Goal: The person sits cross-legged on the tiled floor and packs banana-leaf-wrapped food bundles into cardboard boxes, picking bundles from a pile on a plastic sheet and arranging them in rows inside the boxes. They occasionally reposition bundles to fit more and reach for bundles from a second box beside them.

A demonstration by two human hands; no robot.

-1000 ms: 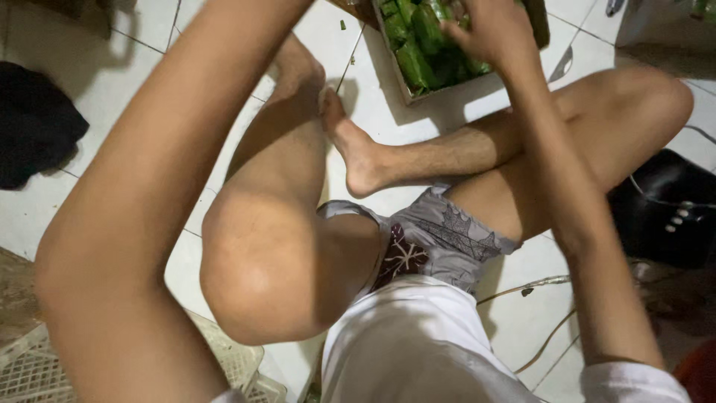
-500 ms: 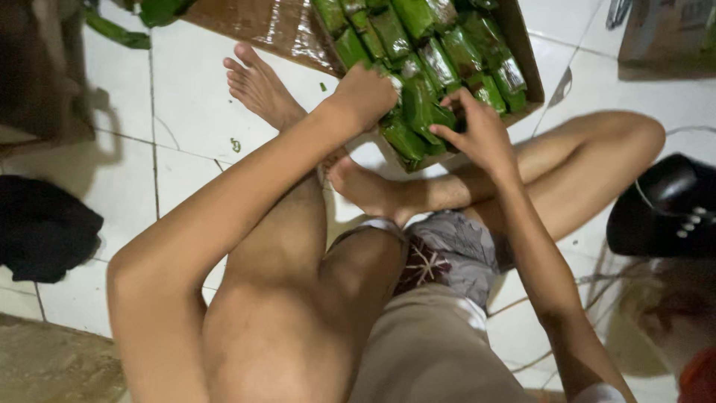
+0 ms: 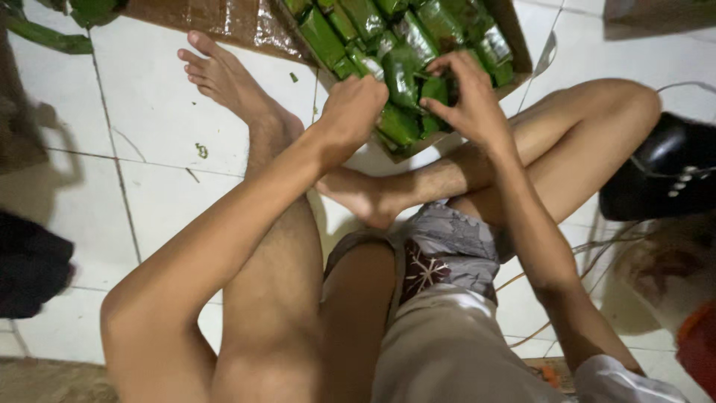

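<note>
I sit on a white tiled floor with my legs bent in front of me. A cardboard box [image 3: 514,37] lies ahead of my feet, packed with several green leaf-wrapped parcels [image 3: 350,22]. My left hand [image 3: 352,112] is closed over a parcel at the box's near corner. My right hand [image 3: 468,101] grips another green parcel [image 3: 406,75] just beside it, fingers curled around its end. Both hands are close together over the near edge of the box.
A black rounded object [image 3: 664,172] sits at the right next to my knee. Dark cloth [image 3: 30,261] lies at the left. Thin cables [image 3: 522,277] run over the tiles by my right hip. A green leaf strip [image 3: 45,36] lies at top left.
The view has tilted down and my hands have come back from the box's far part to its near corner, closing on parcels there.
</note>
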